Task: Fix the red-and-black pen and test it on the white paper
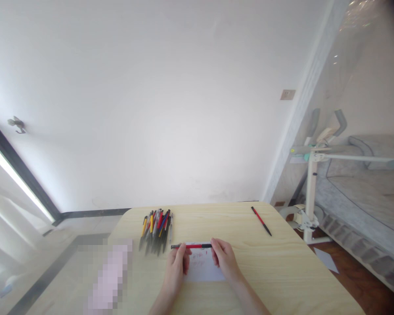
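A red pen with black ends (195,246) is held level between my two hands, above a white sheet of paper (203,271). My left hand (178,262) pinches its left end, and my right hand (223,258) pinches the right end. Reddish scribbles show on the paper, partly covered by my hands. Left of the paper lies a pile of pens (156,227) in red, yellow, blue, clear and black. Another red and black pen (261,221) lies alone on the right side of the table.
The light wood table (282,271) has its far edge near a white wall. A blurred pink area (111,275) is at the left edge. To the right stand a white exercise machine (311,188) and a grey sofa (364,188).
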A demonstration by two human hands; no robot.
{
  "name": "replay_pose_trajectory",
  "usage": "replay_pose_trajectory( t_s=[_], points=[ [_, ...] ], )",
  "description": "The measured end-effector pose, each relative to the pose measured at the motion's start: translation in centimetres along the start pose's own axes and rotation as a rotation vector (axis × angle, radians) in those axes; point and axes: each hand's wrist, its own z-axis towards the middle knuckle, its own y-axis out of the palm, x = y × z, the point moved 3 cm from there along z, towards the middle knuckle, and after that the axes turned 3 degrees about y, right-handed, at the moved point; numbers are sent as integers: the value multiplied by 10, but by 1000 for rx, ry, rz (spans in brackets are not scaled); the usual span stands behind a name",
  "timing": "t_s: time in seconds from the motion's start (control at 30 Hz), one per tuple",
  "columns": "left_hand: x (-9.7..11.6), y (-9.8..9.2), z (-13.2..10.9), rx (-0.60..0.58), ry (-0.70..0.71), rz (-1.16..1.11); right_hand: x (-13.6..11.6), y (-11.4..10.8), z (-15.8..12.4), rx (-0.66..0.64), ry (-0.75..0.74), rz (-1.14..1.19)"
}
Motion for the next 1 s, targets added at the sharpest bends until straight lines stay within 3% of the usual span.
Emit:
replay_pose_trajectory(
  t_s=[0.43,0.73,1.0],
  points=[
    [4,2,-4,-11,-4,35,-1,2,-1,-18,-12,-16],
    [11,22,3,-146,-12,14,-2,3,-2,-72,-24,-8],
    [1,15,-4,-93,-62,9,-2,6,-3,-114,-29,-61]
  ],
)
